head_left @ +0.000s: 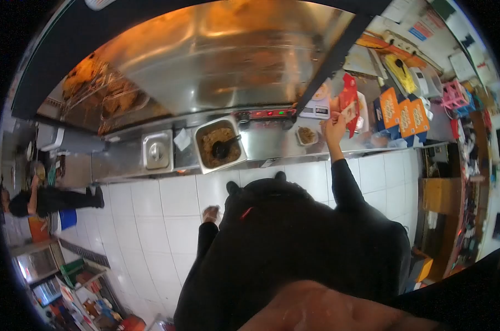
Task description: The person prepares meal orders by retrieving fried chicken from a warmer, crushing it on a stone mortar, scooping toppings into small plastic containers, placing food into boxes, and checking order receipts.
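My right hand is raised over the counter at the right, its fingers closed on a red packet with a pale label. Just left of it lie a scale and a small square tub of brown food. Low beside my body, my left hand hangs over the tiled floor; its fingers are too small and blurred to read. A deep metal pan of brown food with a black ladle stands at the counter's front edge, left of centre.
A lidded metal container stands left of the pan. Above the counter is a lit metal cabinet with fried food on racks. Orange and blue boxes stand at the right. Another person is at the far left.
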`<state>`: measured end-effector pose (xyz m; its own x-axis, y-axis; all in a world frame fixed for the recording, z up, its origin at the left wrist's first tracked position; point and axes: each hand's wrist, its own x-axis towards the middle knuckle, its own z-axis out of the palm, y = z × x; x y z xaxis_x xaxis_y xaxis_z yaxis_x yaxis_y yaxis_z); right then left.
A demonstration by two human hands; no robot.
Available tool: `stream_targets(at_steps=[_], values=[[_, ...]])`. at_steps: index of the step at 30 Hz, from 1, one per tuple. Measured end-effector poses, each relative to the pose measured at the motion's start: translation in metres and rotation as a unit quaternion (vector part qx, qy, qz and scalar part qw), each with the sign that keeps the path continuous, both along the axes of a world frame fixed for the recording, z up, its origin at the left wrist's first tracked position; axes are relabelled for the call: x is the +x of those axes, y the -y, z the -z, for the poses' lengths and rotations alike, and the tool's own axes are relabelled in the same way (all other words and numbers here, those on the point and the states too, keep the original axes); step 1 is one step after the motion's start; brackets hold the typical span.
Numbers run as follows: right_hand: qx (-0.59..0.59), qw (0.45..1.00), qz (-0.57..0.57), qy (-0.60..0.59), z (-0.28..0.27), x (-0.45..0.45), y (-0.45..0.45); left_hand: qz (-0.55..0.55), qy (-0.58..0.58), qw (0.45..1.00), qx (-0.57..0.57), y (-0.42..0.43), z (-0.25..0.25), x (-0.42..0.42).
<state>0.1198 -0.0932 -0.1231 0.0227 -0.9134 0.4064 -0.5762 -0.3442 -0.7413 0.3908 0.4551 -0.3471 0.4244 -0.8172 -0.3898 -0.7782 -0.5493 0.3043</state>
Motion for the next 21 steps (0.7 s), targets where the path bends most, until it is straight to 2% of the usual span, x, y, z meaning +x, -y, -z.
stream_targets(at_steps=[1,2,3,4,5,6,7,8,11,14,17,18,20,21], values=[[-0.033,0.999,-0.02,0.013,-0.012,0.015,-0.014,-0.032,-0.021,0.999,-0.029,-0.005,0.005,0.009],[0.011,0.998,-0.05,0.044,-0.04,0.038,-0.038,-0.124,-0.041,0.976,-0.173,-0.005,0.009,0.009],[0.026,0.989,-0.133,0.054,-0.06,0.059,-0.063,-0.278,-0.188,0.917,-0.217,0.007,-0.006,0.011],[0.042,0.974,-0.212,0.064,-0.076,0.081,-0.086,-0.431,-0.301,0.801,-0.286,0.022,-0.026,0.012],[-0.021,0.953,-0.302,0.027,-0.088,0.105,-0.108,-0.5,-0.346,0.719,-0.336,0.044,-0.065,0.015],[-0.088,0.919,-0.385,-0.008,-0.097,0.128,-0.128,-0.501,-0.358,0.698,-0.365,0.059,-0.102,0.017],[-0.118,0.9,-0.416,-0.052,-0.101,0.152,-0.147,-0.506,-0.397,0.667,-0.377,0.072,-0.127,0.02],[-0.15,0.878,-0.444,-0.096,-0.103,0.173,-0.162,-0.474,-0.421,0.66,-0.404,0.081,-0.143,0.024],[-0.203,0.786,-0.465,-0.354,-0.093,0.216,-0.185,-0.46,-0.482,0.602,-0.439,0.107,-0.181,0.026],[-0.186,0.698,-0.499,-0.479,-0.075,0.236,-0.183,-0.443,-0.555,0.55,-0.441,0.118,-0.208,0.017],[-0.096,0.655,-0.515,-0.545,-0.061,0.248,-0.176,-0.423,-0.557,0.585,-0.41,0.119,-0.224,0.009],[-0.106,0.665,-0.514,-0.531,-0.065,0.248,-0.179,-0.422,-0.56,0.573,-0.424,0.123,-0.229,0.005],[-0.127,0.686,-0.512,-0.501,-0.075,0.246,-0.185,-0.438,-0.535,0.597,-0.406,0.129,-0.229,0.005],[-0.097,0.657,-0.526,-0.532,-0.079,0.249,-0.187,-0.444,-0.523,0.61,-0.397,0.13,-0.227,0.007]])
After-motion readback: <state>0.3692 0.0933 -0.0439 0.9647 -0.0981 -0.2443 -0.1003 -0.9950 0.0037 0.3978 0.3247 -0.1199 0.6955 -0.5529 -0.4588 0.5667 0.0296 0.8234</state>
